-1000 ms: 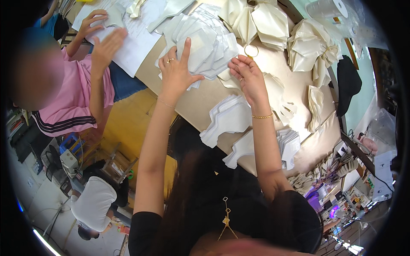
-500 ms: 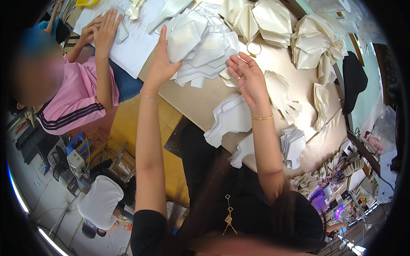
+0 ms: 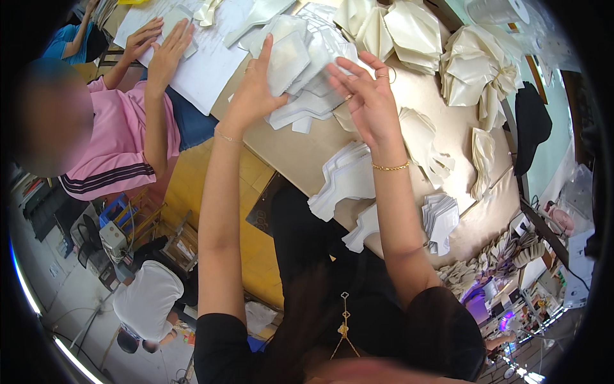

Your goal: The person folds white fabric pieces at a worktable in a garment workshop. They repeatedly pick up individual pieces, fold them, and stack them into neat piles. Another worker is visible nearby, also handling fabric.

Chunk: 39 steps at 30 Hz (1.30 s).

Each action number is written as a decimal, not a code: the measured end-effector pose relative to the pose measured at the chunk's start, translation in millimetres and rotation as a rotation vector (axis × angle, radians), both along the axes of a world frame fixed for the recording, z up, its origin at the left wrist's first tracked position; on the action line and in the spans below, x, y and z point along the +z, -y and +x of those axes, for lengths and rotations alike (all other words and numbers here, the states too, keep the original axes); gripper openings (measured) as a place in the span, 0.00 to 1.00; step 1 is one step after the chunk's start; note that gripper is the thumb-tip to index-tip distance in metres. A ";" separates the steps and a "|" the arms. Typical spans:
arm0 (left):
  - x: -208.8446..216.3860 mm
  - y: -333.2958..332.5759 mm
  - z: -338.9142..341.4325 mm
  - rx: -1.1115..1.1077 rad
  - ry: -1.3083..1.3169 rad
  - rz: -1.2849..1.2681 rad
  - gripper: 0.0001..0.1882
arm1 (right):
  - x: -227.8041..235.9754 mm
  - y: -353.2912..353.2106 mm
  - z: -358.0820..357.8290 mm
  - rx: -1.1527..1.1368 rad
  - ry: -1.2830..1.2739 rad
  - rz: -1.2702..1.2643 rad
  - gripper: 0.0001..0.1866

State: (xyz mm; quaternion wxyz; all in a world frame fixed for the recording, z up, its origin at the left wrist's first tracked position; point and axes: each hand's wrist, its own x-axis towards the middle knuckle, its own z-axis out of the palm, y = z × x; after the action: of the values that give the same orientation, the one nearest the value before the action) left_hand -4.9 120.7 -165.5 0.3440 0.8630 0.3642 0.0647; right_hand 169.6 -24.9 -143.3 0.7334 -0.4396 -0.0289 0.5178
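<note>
Over at the tabletop's left end, a co-worker in a pink short-sleeved shirt (image 3: pixel 131 131) has both hands down at a pale grey flat piece (image 3: pixel 176 18) on a large white paper sheet (image 3: pixel 208 80). Next along, the person's left hand (image 3: pixel 256 89) is open, thumb and fingers spread around the near left side of a loose pile of whitish, thin, flat cut pieces (image 3: pixel 313 57), which sits inward from the near edge of the beige padded tabletop (image 3: pixel 281 153). Whether those fingertips touch, I can't tell. And here's the right hand (image 3: pixel 374 109), open too, nothing gripped, fingers parted, just at the pile's right side; contact there is unclear.

Below it, a stack of white curved cut pieces (image 3: pixel 345 179) lies at the near edge. Moving right, a cream curved fabric piece (image 3: pixel 422 141) lies mid-surface, and a fanned stack of small white pieces (image 3: pixel 440 217) sits toward the near right corner. Farther right, a gathered cream glossy bundle (image 3: pixel 476 64) lies by the far edge.
</note>
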 end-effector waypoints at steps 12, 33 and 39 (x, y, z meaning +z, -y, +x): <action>-6.1 -18.1 -11.4 0.094 0.147 -0.376 0.62 | -19.5 27.7 -1.8 -0.132 -0.214 -0.171 0.29; 5.8 -17.7 -13.0 0.083 0.140 -0.111 0.50 | -12.6 -2.5 19.0 0.263 1.030 -0.483 0.23; 3.1 -28.5 -24.3 0.272 0.362 -0.545 0.32 | -32.5 10.0 -7.3 0.455 1.483 -0.773 0.34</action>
State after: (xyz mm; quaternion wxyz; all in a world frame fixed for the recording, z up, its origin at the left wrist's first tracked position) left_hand -29.2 149.2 -162.4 0.6087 0.6577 0.4131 0.1622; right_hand 162.3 -34.9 -175.8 0.2029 -0.8658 -0.4089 0.2052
